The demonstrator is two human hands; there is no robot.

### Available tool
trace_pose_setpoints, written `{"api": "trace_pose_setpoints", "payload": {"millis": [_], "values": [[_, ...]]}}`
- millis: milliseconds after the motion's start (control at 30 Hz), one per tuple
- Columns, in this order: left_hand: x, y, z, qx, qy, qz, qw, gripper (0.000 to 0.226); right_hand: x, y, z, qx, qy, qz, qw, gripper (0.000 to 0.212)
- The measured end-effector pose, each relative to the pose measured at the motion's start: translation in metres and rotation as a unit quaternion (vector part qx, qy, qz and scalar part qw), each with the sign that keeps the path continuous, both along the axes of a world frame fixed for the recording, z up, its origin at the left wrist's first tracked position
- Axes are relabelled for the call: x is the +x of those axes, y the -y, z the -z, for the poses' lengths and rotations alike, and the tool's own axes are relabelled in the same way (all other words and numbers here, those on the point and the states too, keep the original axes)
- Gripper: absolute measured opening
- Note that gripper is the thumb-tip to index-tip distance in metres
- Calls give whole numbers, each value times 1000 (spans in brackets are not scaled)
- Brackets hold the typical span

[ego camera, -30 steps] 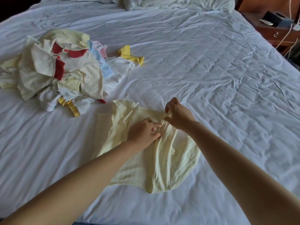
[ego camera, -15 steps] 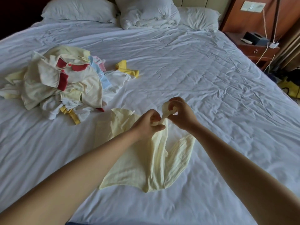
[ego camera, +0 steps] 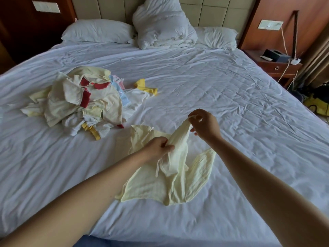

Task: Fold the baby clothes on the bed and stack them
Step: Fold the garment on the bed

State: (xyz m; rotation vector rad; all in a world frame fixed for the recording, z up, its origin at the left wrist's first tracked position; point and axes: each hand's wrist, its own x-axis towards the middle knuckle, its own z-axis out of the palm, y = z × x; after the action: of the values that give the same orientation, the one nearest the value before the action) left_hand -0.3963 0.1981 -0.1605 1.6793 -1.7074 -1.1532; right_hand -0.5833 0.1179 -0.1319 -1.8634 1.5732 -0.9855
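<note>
While my right hand (ego camera: 206,124) and left hand (ego camera: 157,147) both pinch the pale yellow garment (ego camera: 170,175) at frame centre, I'd shake it flat before creasing.

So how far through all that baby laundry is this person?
Barely started, it seems. No folded stack shows anywhere on the bed. In hand: one pale yellow garment, its top pinched up by the right hand while the left hand has a grip on its middle; its lower part lies on the sheet. Left to do: the whole jumbled pile of clothes.
</note>
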Motion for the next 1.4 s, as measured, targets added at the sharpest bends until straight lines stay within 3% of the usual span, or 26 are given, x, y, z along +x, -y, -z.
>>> {"api": "trace_pose_setpoints", "payload": {"millis": [100, 367, 433, 500, 567, 767, 900, 1067, 1300, 1400], "values": [[14, -15, 1, 0, -21, -61, 998, 13, 20, 2, 4, 10, -7, -4, 1000, 15], [60, -43, 26, 101, -56, -136, 984, 39, 93, 6, 38, 58, -46, -104, 992, 20], [67, -46, 30, 95, 109, -86, 986, 50, 99, 4, 51, 107, -78, -161, 978, 35], [70, -44, 29, 43, 329, -37, 943, 61, 96, 3, 60, 113, -119, -173, 971, 46], [69, -35, 25, -14, 401, -33, 916, 67, 86, 5, 64, 90, -123, -125, 980, 44], [54, 16, 29, -149, 319, 3, 936, 46, 41, 26, 77, 98, -193, -40, 976, 39], [43, 49, 43, -180, 383, 43, 905, 42, 32, 36, 84, 170, -188, -63, 965, 46], [40, 76, 59, -185, 424, 72, 884, 40, 37, 44, 92, 185, -130, -48, 973, 49], [32, 109, 51, -191, 406, 59, 892, 36, 20, 50, 92, 59, -104, 18, 993, 35], [16, 121, 51, -206, 422, 60, 881, 42, 9, 54, 100, 63, -115, 39, 991, 37]]}}
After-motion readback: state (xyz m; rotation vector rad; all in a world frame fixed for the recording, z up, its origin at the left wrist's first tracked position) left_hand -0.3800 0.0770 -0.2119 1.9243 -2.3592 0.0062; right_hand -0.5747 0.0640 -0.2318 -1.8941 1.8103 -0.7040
